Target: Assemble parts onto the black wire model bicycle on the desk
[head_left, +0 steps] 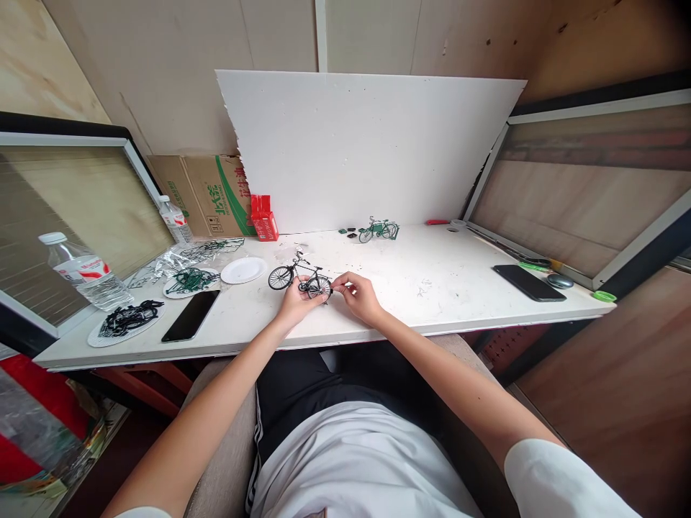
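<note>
A small black model bicycle point(281, 278) is held up over the front middle of the white table point(410, 309). My left hand point(299, 301) grips it from below, near the frame and rear wheel, with the front wheel pointing left. At the bicycle's rear end, the fingers of my right hand point(360, 296) are pinched together close to the rear wheel; whatever lies between them is too small to make out. Farther back stands a green model bicycle point(379, 230), with small dark pieces point(350, 232) to its left.
Plates with black parts point(129, 318) and green parts point(191, 280), an empty white plate point(243, 270), a phone point(191, 316) and bottles point(89, 272) occupy the left. A red box point(264, 219) stands behind. Another phone point(529, 283) lies right, near a green ring point(604, 296).
</note>
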{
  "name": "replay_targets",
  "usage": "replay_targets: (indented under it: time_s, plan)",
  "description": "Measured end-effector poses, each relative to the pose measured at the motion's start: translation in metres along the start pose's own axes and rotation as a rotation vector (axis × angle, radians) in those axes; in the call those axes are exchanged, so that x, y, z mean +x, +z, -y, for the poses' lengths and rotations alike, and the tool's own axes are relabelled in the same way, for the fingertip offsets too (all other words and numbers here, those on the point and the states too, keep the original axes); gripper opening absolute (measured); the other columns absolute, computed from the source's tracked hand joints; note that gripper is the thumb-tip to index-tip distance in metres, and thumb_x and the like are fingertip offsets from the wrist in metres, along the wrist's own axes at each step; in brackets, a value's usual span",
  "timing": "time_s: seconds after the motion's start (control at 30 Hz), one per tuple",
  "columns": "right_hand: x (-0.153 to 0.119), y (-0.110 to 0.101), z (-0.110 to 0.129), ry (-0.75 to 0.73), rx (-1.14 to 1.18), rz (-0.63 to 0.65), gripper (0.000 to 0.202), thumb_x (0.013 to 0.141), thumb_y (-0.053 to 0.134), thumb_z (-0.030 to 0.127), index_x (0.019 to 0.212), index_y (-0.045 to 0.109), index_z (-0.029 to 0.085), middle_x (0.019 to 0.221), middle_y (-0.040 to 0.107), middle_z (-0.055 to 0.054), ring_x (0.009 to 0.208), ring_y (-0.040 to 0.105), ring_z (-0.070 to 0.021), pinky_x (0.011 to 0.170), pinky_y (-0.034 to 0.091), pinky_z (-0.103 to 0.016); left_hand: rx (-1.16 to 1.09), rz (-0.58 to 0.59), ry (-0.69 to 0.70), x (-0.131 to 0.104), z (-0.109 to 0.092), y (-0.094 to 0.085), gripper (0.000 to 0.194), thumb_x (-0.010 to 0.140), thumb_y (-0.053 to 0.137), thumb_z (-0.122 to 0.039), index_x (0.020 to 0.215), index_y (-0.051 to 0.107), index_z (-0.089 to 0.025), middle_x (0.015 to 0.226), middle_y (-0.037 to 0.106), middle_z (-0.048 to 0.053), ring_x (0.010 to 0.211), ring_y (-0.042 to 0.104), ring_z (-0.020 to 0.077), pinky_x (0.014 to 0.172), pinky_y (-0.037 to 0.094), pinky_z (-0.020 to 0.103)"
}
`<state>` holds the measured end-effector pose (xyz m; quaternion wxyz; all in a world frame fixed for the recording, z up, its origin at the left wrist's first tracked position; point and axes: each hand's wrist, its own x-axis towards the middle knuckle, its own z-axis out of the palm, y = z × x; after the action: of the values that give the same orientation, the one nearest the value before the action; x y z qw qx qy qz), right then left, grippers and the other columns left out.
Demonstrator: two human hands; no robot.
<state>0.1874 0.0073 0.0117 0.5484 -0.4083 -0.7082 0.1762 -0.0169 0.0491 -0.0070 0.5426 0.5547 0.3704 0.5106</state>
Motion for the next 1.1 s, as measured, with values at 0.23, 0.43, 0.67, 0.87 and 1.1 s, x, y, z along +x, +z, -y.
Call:
replay_targets:
  time_s: [0.23,0.43,0.67,0.87,1.1]
  plan:
    - [0.001,0.000,0.000,0.055,0.047,0.004,0.015,0.098,0.066,0.032,0.091,0.075,0.022,0.098,0.081,-0.006,0.092,0.074,-0.0214,0.073,0.053,-0.031,-0.015,0.035,0.004,0.002,0.004,-0.002,0.079,0.062,0.103,-0.033,0.124,0.056,-0.020,0.104,0.081,0.010,0.090,0.080,0.0247,0.092,0.066,0.046]
    - [0.002,0.003,-0.008,0.042,0.007,-0.011,0.013,0.098,0.064,0.025,0.092,0.075,0.022,0.097,0.080,-0.005,0.090,0.073,-0.0211,0.074,0.053,-0.032,-0.022,0.037,-0.004,0.002,0.001,-0.001,0.076,0.063,0.103,-0.035,0.122,0.057,-0.019,0.101,0.082,0.010,0.090,0.080,0.0257,0.092,0.067,0.048]
    - [0.004,0.001,-0.008,-0.100,-0.105,-0.018,0.017,0.098,0.059,0.014,0.090,0.071,0.023,0.101,0.074,-0.009,0.100,0.066,-0.0249,0.085,0.054,-0.038,-0.080,0.021,0.001,0.001,-0.002,0.000,0.075,0.062,0.103,-0.034,0.119,0.056,-0.020,0.108,0.080,0.010,0.095,0.079,0.0241,0.096,0.065,0.047]
    - [0.004,0.001,-0.010,-0.102,-0.118,0.005,0.016,0.100,0.059,0.016,0.093,0.072,0.023,0.104,0.071,-0.008,0.104,0.064,-0.0245,0.087,0.053,-0.038,-0.079,0.020,-0.012,-0.002,-0.007,0.001,0.076,0.065,0.101,-0.033,0.123,0.054,-0.020,0.106,0.080,0.010,0.097,0.078,0.0251,0.097,0.064,0.048]
    - [0.002,0.002,-0.013,0.027,-0.025,0.079,0.035,0.095,0.077,0.037,0.124,0.063,0.025,0.110,0.073,-0.006,0.100,0.069,-0.0227,0.078,0.053,-0.034,-0.082,0.015,0.037,-0.001,-0.006,-0.003,0.075,0.068,0.099,-0.036,0.125,0.053,-0.021,0.105,0.079,0.007,0.097,0.077,0.0216,0.101,0.060,0.043]
